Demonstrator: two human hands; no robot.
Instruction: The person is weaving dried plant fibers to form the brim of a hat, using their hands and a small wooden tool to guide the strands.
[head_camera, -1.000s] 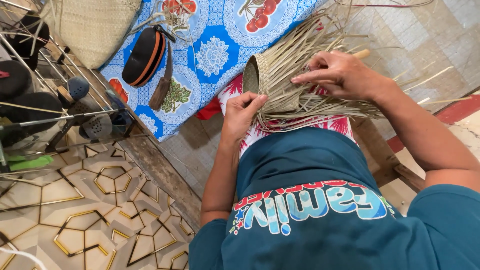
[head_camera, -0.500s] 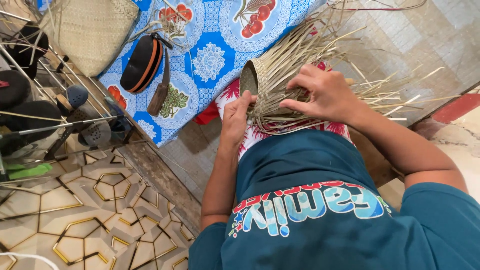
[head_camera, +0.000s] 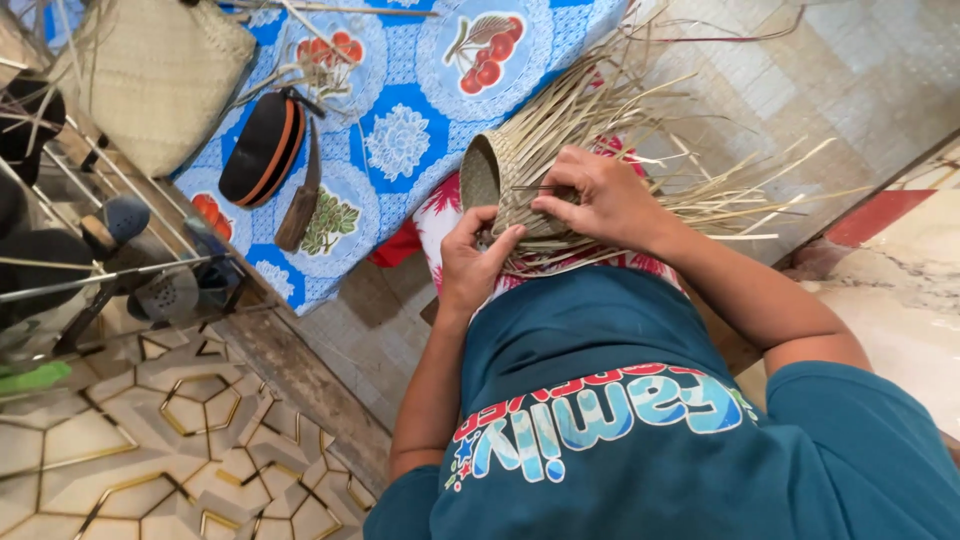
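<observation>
A half-woven straw basket (head_camera: 510, 180) rests in the person's lap, its woven rim end lying toward the left hand (head_camera: 472, 262) and its long axis running away past the right hand (head_camera: 600, 200), where the loose straw strands (head_camera: 690, 150) fan outward. The right hand lies on top of the weave, fingers curled and pinching strands; the left hand sits just below the rim, fingertips pressed into the weave, gripping it. Both touch the basket, the left nearer the rim. Beyond the left hand, a blue flowered cloth (head_camera: 400, 130) covers the floor, carrying a black oval case (head_camera: 262, 150), a sheathed knife (head_camera: 300, 195) and a finished woven bag (head_camera: 150, 80). Patterned floor tiles (head_camera: 180, 440) lie beside.
</observation>
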